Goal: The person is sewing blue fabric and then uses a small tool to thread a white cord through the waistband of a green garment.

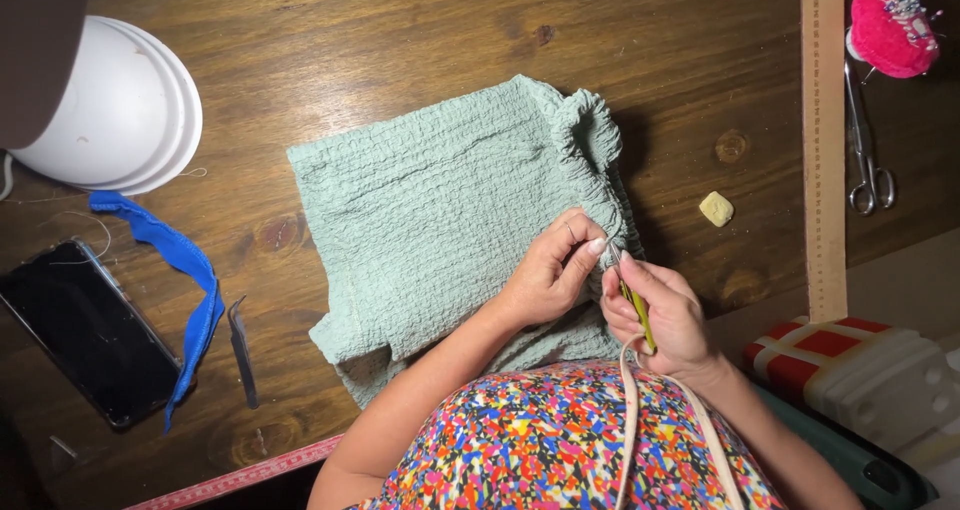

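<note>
Fabric, pale green and crinkled, is lying mid-bench; the left hand is pinching its ruffled edge while the right hand is gripping a yellow-handled seam ripper at that seam. Most of the ruffle looks untouched. Scissors and a wooden ruler are lying along the right edge.
</note>
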